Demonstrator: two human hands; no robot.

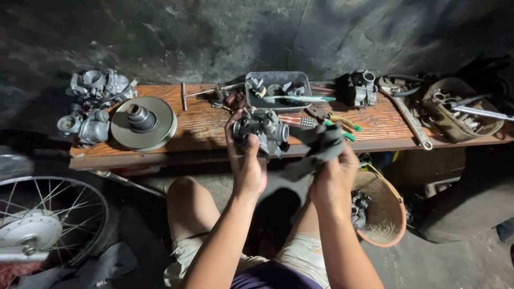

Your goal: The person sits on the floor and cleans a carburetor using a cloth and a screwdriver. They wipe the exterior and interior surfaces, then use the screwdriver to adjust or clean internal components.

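Note:
My left hand (247, 167) grips a grey metal carburetor (263, 130) and holds it up in front of the wooden bench (203, 127). My right hand (333, 179) is closed on a dark rag (320, 145) that touches the carburetor's right side. Part of the rag hangs down between my hands. My knees show below, under both forearms.
On the bench lie two carburetors (88, 107), a round pulley disc (143, 122), a T-handle tool (184, 95), a grey tray of parts (276, 91), another carburetor (360, 88), a long wrench (412, 122) and a tool bag (460, 109). A spoked wheel (43, 225) is left; an orange basin (383, 214) right.

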